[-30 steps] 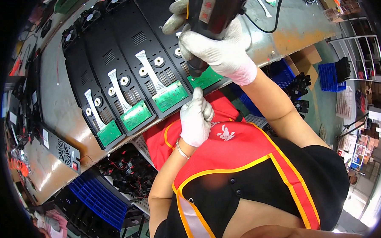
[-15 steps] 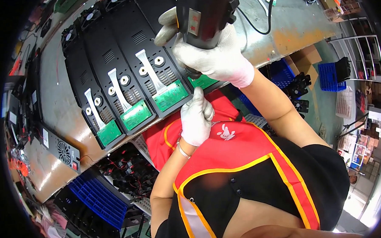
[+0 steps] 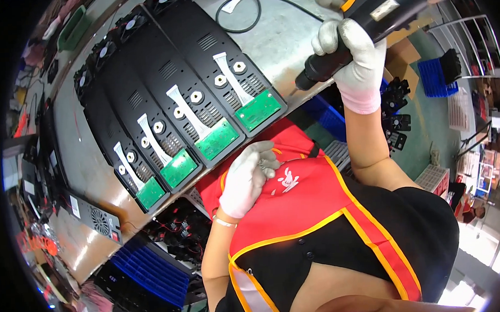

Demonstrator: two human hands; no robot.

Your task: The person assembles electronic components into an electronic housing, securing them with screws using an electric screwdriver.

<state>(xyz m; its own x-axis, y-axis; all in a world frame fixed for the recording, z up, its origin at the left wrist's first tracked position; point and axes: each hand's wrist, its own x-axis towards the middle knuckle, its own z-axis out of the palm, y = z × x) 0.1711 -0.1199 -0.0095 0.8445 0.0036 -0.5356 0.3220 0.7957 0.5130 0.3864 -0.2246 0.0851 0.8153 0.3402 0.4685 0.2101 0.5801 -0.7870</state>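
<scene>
My right hand (image 3: 360, 62), in a white glove, is wrapped round a black power screwdriver (image 3: 335, 60) whose tip points down and left, off the table's near edge. More greyish glove fingertips (image 3: 332, 0) show on the driver's far side. My left hand (image 3: 248, 178), also gloved, hovers before the red apron (image 3: 297, 204) with its fingers curled in; what they hold, if anything, is hidden. Several long black panels (image 3: 190, 64) lie side by side on the table. Each bears a green circuit board (image 3: 257, 109) at its near end, a white ribbon cable (image 3: 232, 78) and two round brass-and-white fittings (image 3: 239, 67).
The metal table (image 3: 278, 37) has a worn near edge. A black cable (image 3: 239, 29) loops across its far part. A device with a fan grille (image 3: 99, 221) sits at the left. Blue baskets (image 3: 154, 271) and a cardboard box (image 3: 402, 60) stand below.
My right hand has carried the screwdriver rightward, away from the rightmost panel, and tilted it. My left hand has dropped back from the panel edge toward my apron. The whole view has shifted.
</scene>
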